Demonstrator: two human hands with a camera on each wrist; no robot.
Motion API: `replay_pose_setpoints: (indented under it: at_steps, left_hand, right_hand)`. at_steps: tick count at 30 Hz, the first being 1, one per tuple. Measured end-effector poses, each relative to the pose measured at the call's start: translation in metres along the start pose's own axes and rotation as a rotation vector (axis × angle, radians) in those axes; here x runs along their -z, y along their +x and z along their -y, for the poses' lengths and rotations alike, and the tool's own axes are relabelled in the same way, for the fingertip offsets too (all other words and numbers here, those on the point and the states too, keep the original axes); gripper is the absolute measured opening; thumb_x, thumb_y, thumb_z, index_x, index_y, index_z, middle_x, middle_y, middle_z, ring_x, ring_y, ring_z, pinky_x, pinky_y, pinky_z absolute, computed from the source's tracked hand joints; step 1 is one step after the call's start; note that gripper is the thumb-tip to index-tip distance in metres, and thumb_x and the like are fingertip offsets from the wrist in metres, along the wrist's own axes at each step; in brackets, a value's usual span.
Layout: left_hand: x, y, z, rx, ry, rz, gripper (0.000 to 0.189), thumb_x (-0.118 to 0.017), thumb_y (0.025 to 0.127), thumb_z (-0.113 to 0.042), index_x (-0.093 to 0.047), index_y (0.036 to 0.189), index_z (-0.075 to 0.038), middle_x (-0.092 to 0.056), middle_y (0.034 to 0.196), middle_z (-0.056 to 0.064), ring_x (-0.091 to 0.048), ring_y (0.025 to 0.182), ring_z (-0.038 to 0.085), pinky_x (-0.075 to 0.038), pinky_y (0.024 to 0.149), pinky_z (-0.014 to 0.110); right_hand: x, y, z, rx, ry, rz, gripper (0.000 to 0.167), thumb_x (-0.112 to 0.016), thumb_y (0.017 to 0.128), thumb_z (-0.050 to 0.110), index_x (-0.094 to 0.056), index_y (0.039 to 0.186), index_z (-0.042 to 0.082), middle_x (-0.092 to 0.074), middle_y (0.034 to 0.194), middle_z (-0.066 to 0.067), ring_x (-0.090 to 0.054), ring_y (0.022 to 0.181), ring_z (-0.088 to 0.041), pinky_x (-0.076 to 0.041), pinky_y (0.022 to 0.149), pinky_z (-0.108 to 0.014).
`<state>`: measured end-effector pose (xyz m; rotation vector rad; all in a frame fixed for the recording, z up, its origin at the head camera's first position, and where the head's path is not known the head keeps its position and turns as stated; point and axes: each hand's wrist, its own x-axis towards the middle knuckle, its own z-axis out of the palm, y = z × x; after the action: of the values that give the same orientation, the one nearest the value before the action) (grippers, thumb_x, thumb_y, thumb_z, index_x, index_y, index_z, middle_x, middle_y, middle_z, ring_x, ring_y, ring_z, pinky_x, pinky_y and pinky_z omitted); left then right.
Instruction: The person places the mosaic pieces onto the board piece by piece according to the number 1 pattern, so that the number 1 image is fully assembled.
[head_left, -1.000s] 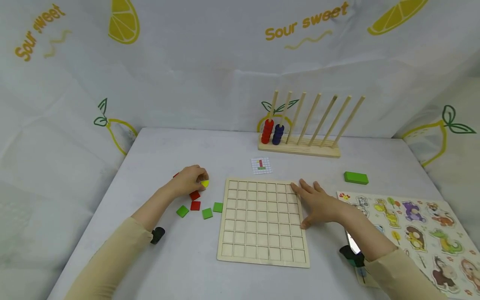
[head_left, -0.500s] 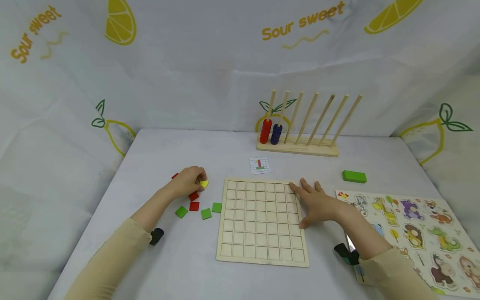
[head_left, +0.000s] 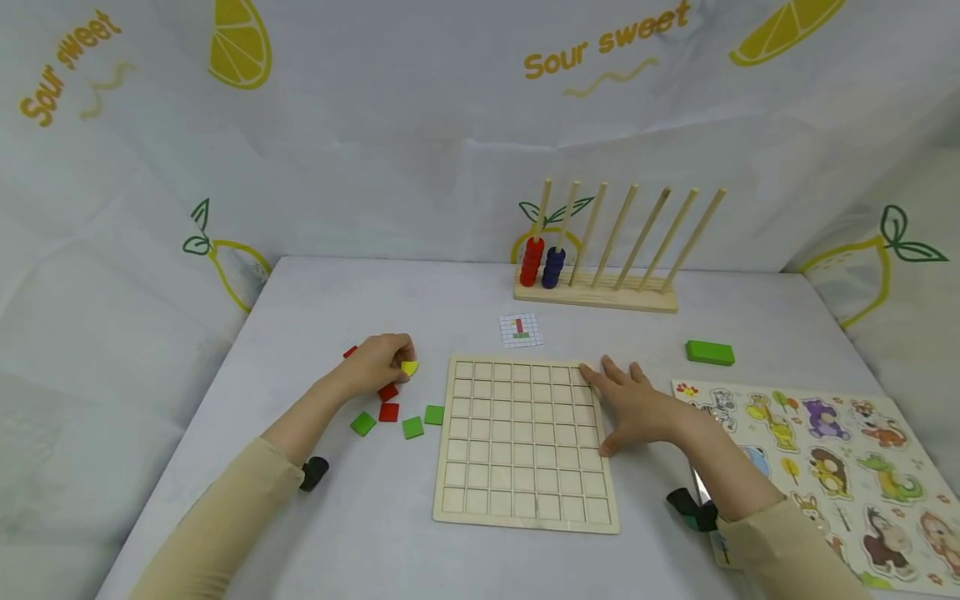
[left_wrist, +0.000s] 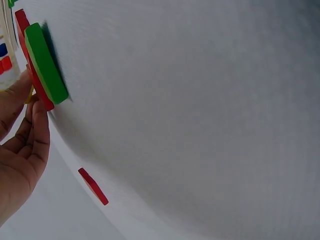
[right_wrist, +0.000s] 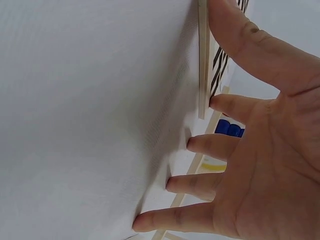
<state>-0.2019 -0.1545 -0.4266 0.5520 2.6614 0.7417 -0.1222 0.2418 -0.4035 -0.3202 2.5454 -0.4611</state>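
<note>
My left hand [head_left: 375,362] pinches a small yellow tile [head_left: 408,367] between thumb and fingers, left of the wooden grid board [head_left: 527,446]. Close by lie a red tile [head_left: 388,412], a second one partly under the hand, and several green tiles [head_left: 412,427]. In the left wrist view a green tile [left_wrist: 46,64] stands out in front of a red one, and another red tile [left_wrist: 93,186] lies apart. My right hand [head_left: 637,408] rests with fingers spread at the board's upper right edge; in the right wrist view the thumb and index fingertip touch the board [right_wrist: 202,60].
Behind the board lies a small pattern card [head_left: 521,331]. A peg rack [head_left: 600,297] with red and blue beads stands at the back. To the right are a green block [head_left: 709,352] and an animal puzzle board [head_left: 847,467], partly behind the right forearm.
The view has shifted very slightly. Both hands keep their places, the left on the yellow tile and the right at the board's edge.
</note>
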Motion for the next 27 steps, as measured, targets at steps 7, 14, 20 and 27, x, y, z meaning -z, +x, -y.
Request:
replay_pose_setpoints:
  at_steps: [7,14,20,27]
  left_hand:
    - [0.001,-0.002,-0.006,-0.038,0.016,-0.047,0.012,-0.069,0.088,-0.002,-0.064,0.094,-0.011,-0.062,0.085,0.005,-0.054,0.079,0.018,-0.047,0.069,0.025]
    - [0.002,0.003,-0.016,-0.032,-0.049,-0.114,0.013,-0.065,0.091,-0.003,-0.060,0.103,-0.005,-0.067,0.096,0.010,-0.059,0.083,0.018,-0.049,0.071,0.025]
    - [-0.003,0.008,-0.032,-0.032,-0.226,-0.114,0.016,-0.067,0.091,-0.006,-0.060,0.105,-0.006,-0.069,0.101,0.010,-0.065,0.088,0.018,-0.055,0.076,0.026]
    - [-0.015,0.013,-0.049,-0.082,-0.302,-0.091,0.016,-0.068,0.091,-0.011,-0.068,0.107,-0.013,-0.068,0.101,0.004,-0.060,0.092,0.017,-0.050,0.084,0.028]
  right_hand:
    - [0.000,0.000,0.001,-0.003,0.011,0.001,0.120,-0.090,0.064,0.033,-0.018,0.158,0.013,-0.004,0.163,-0.030,0.003,0.142,-0.067,-0.017,0.101,-0.084]
    - [0.000,-0.002,0.001,0.000,0.016,-0.001,0.120,-0.090,0.064,0.033,-0.018,0.158,0.013,-0.004,0.163,-0.031,0.003,0.141,-0.068,-0.017,0.101,-0.084]
    - [0.000,-0.002,0.001,0.000,0.011,-0.003,0.121,-0.090,0.064,0.034,-0.017,0.159,0.013,-0.004,0.163,-0.030,0.002,0.141,-0.067,-0.017,0.101,-0.084]
    - [0.000,-0.002,0.001,-0.003,0.012,0.000,0.121,-0.090,0.064,0.034,-0.017,0.159,0.014,-0.004,0.163,-0.030,0.003,0.141,-0.067,-0.017,0.101,-0.084]
